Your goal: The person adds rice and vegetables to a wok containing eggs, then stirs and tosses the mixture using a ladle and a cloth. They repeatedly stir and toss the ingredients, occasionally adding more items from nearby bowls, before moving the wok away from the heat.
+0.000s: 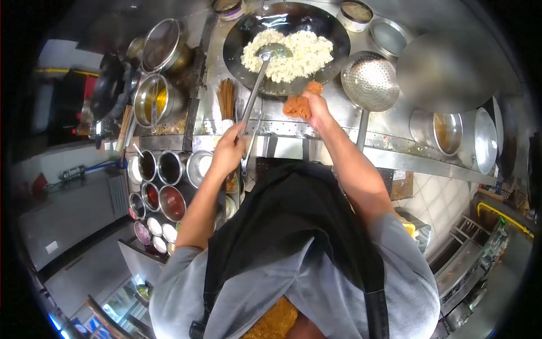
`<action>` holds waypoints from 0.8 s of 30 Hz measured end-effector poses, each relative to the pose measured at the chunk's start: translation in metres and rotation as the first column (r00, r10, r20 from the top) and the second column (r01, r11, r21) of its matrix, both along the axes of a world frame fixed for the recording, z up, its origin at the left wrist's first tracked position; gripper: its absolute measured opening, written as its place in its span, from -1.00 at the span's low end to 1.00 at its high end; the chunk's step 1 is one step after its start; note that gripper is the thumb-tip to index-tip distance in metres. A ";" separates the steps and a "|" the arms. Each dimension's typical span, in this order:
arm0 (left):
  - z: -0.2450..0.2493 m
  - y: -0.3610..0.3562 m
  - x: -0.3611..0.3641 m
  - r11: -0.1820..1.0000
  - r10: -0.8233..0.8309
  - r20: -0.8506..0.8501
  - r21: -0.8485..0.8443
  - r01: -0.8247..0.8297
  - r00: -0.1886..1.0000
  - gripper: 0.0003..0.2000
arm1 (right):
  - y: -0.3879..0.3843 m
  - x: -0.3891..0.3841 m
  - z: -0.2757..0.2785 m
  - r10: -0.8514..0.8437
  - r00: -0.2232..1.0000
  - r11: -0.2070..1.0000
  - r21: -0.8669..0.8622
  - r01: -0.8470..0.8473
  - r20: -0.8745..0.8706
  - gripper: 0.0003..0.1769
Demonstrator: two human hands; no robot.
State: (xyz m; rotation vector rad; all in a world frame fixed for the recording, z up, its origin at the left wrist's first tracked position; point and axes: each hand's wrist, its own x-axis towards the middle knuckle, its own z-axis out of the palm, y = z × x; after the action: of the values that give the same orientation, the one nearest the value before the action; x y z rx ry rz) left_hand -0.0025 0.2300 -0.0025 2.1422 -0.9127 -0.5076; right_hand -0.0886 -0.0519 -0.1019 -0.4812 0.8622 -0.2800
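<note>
My left hand (228, 149) is closed round the long handle of a metal ladle (258, 85). The ladle's bowl rests in pale fried rice (307, 53), which looks like grains with bits of egg. This food lies in a big dark wok (237, 53) on the stove. At the wok's near rim, my right hand (318, 110) grips a bunched orange cloth (297, 107). The cloth seems to touch the rim; whatever part of the wok lies beneath it is hidden.
Right of the wok lies a perforated strainer (370, 82). A bamboo brush (226, 99) stands to its left. Further left are a pot of yellow oil (161, 101) and several sauce containers (172, 202). A metal bowl (485, 141) sits far right.
</note>
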 end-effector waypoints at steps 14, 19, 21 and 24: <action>0.195 0.090 0.041 0.896 0.238 -0.694 0.427 0.122 0.680 -0.38 | 0.043 -0.053 0.078 -0.003 0.999 1.000 0.028 0.005 -0.053 -0.78; 0.071 0.053 0.015 0.833 -0.077 -0.002 0.549 0.065 0.997 -0.44 | 0.063 -0.075 0.020 0.139 0.987 0.990 -0.003 -0.139 0.084 -0.71; 0.054 0.054 -0.009 0.889 -0.010 0.047 0.457 -0.013 0.999 -0.40 | 0.074 -0.115 0.013 0.220 0.967 0.976 -0.028 -0.218 0.130 -0.65; 0.066 0.070 -0.015 0.951 -0.037 0.055 0.309 0.018 0.998 -0.40 | 0.074 -0.134 0.009 0.263 0.952 0.955 0.096 -0.279 0.154 -0.56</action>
State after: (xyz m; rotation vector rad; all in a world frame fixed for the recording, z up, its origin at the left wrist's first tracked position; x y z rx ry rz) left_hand -0.0172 0.3001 0.0632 2.4404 -0.9481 -0.6384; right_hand -0.2228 0.0221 -0.0930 -0.4592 0.6616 -0.0094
